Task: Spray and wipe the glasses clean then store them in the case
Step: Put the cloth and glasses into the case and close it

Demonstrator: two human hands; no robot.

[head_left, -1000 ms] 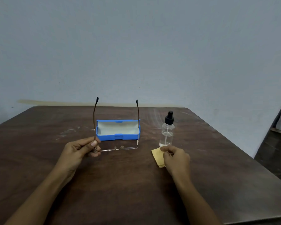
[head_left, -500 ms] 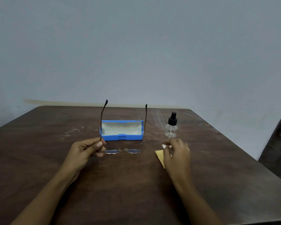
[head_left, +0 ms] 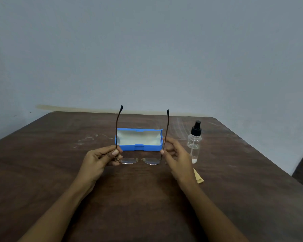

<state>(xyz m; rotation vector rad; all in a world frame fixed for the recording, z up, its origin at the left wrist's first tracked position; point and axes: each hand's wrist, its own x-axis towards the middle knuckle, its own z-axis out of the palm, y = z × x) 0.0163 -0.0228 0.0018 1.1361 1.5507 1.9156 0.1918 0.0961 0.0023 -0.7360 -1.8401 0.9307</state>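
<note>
The left hand (head_left: 99,158) and right hand (head_left: 177,157) each pinch a temple of the glasses (head_left: 140,160), held above the tabletop (head_left: 42,163) before the open blue case (head_left: 138,139); spray bottle (head_left: 194,142) and yellow cloth (head_left: 198,177) sit right.

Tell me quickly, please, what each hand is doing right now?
Left hand: closed on the left temple of the glasses.
Right hand: closed on the right temple of the same glasses.
</note>
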